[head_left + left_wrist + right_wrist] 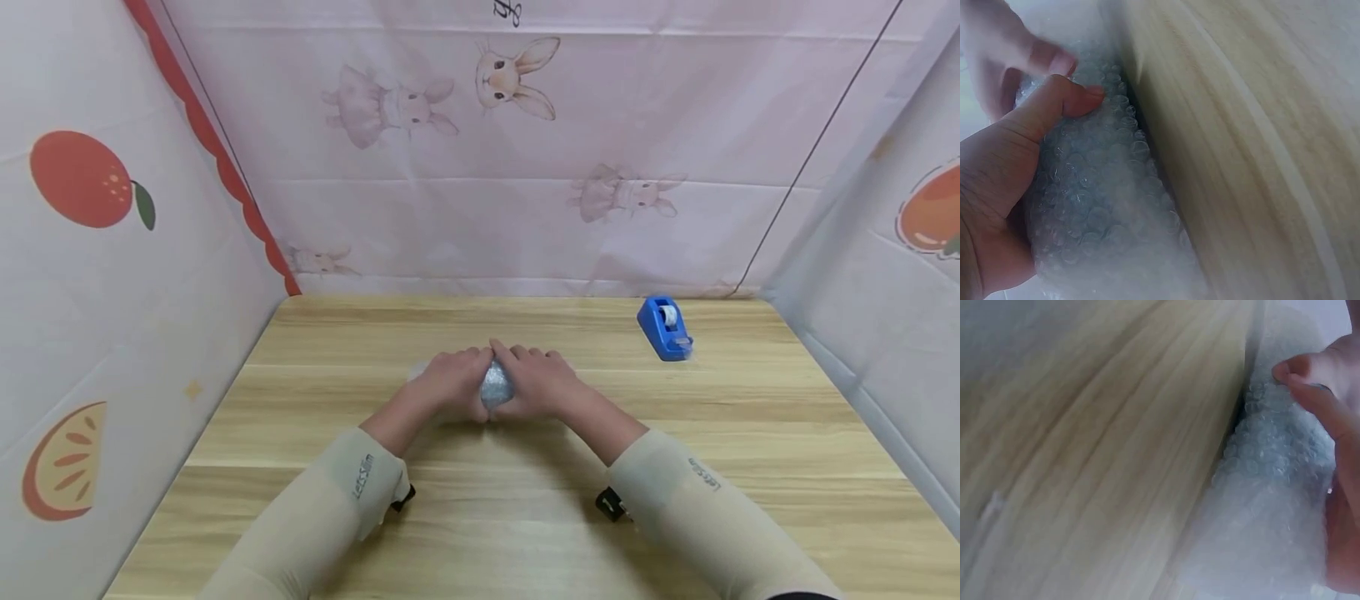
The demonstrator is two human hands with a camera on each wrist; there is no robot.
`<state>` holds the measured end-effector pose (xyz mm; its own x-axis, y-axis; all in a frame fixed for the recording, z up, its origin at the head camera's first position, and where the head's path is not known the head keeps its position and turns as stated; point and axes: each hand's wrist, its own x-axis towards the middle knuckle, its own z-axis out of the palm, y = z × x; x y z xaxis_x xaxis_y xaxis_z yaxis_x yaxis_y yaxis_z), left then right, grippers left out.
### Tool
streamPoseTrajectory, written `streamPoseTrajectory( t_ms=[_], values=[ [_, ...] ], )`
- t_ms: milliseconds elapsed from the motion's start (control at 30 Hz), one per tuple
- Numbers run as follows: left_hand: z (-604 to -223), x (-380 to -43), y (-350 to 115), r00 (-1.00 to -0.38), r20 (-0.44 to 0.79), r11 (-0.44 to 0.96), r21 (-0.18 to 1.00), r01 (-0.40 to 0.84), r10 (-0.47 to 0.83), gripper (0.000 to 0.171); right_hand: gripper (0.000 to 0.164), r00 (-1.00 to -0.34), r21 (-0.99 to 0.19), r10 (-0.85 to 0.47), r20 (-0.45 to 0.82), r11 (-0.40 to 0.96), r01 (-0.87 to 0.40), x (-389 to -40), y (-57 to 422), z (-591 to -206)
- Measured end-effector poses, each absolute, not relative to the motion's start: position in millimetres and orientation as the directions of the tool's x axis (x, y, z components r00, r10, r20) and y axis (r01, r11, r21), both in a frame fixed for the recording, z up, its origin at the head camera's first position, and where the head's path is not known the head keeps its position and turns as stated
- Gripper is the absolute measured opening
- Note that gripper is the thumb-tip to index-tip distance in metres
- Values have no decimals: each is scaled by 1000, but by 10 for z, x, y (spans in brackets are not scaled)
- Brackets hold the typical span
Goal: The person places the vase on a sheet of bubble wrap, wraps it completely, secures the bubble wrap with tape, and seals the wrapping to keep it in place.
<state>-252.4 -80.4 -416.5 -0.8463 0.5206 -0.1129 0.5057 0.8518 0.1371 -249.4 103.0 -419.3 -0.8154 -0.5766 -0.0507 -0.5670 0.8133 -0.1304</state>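
Observation:
A long bundle of clear bubble wrap (496, 387) lies across the wooden table at the middle, partly covered by both hands. What may be inside the wrap cannot be made out. My left hand (454, 380) grips it from the left, its thumb laid along the bubbled side in the left wrist view. From the right, my right hand (542, 382) grips the same bundle, thumb on the bubbles (1269, 450) in the right wrist view. The two hands meet near the bundle's middle, thumbs close together.
A blue tape dispenser (663, 327) with a roll of clear tape stands at the table's back right. Printed cloth walls (450, 217) with rabbits and fruit enclose the wooden table (487, 533) at the back and both sides.

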Motion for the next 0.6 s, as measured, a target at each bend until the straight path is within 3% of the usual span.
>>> streamPoseTrajectory(
  t_ms=[300,600],
  values=[
    [-4102,-2540,-817,-822,-176,833,240,498,542,100,118,-812,-72,-583,-30,812,-580,-2459,1004,-4248],
    [-4081,-2617,-840,-787,-254,812,345,470,563,84,123,-799,23,-599,45,800,-599,-2391,1005,-4271]
  ],
)
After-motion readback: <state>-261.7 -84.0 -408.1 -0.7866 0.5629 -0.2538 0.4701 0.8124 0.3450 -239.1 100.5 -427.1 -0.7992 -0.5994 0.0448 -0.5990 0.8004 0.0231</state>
